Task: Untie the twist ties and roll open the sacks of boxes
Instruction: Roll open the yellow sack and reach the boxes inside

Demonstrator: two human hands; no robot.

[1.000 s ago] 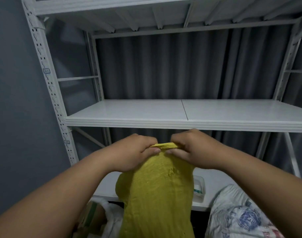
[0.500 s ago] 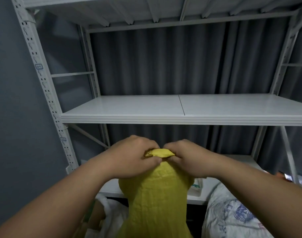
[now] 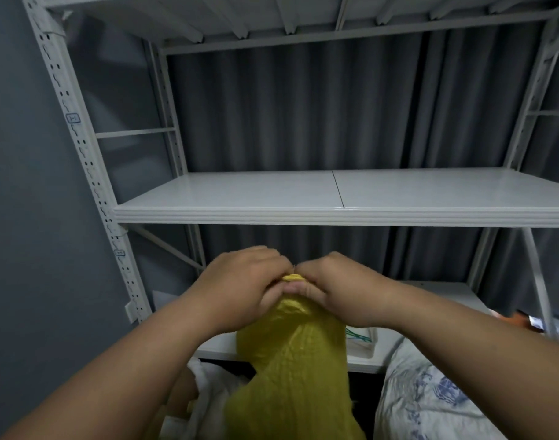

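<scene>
A yellow woven sack stands upright in front of me, its gathered neck bunched at the top. My left hand grips the left side of the neck with curled fingers. My right hand grips the right side, thumb pressed against the cloth. Both hands meet at the top of the neck, where a thin bit of wire shows between the fingertips. The rest of the tie is hidden by my fingers.
A white metal rack stands behind the sack, with a bare middle shelf and a lower shelf holding a clear tray. A white printed sack lies at the lower right, another white sack at the lower left.
My hands have closed tighter together over the sack's neck, covering more of the yellow top. The view has shifted slightly.
</scene>
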